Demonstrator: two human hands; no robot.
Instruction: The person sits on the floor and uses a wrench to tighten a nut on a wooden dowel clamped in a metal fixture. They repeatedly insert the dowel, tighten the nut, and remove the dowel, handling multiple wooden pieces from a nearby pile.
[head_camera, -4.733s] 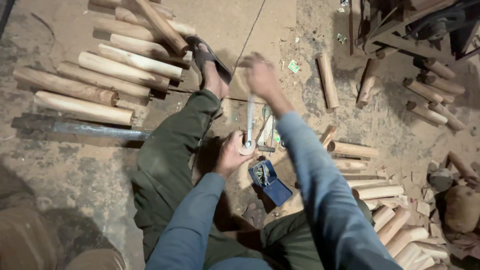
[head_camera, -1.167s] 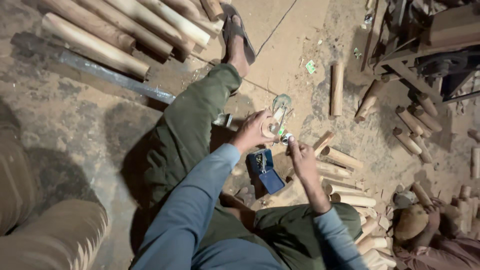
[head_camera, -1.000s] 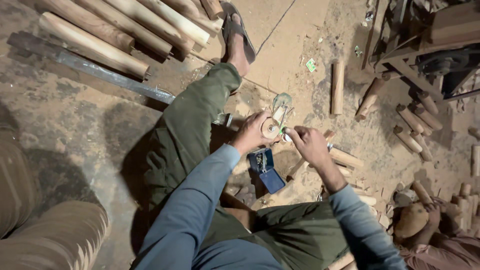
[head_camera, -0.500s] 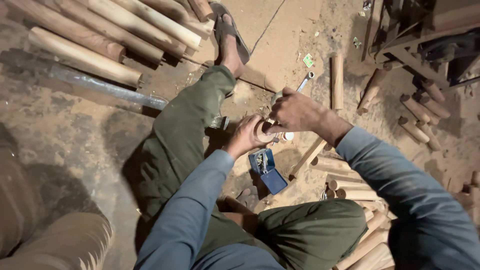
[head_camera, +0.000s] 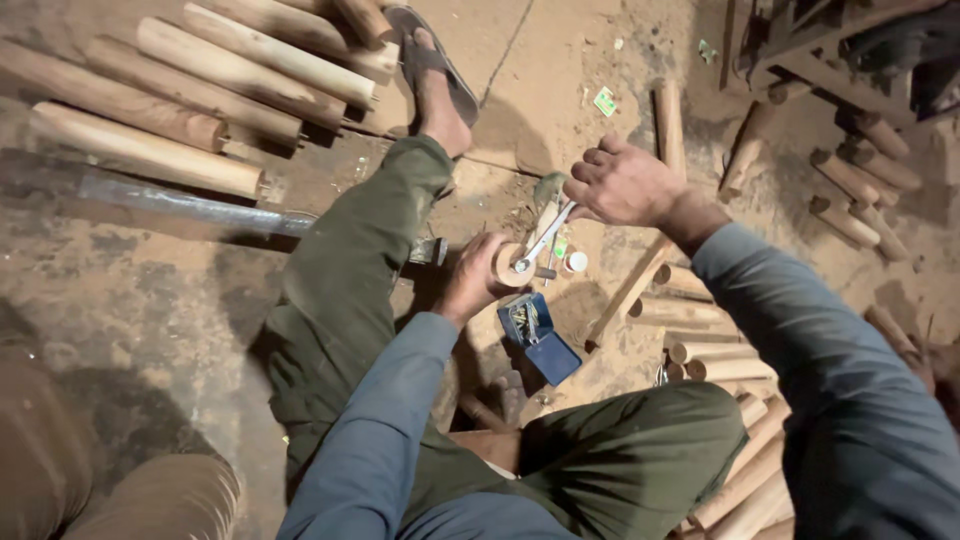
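Two hands: both busy, as I read it from the head view.
Left hand (head_camera: 470, 280): grip closed round a short wooden piece (head_camera: 508, 265), held above the floor beside the left knee.
Right hand (head_camera: 625, 185): grip closed on a metal wrench (head_camera: 545, 238), its ring end at the wood.
Change: half a second ago my right hand sat close over the left; now it has swung up and out, levering the wrench.
Nearby: blue case (head_camera: 540, 335) lying open on the floor, just below.
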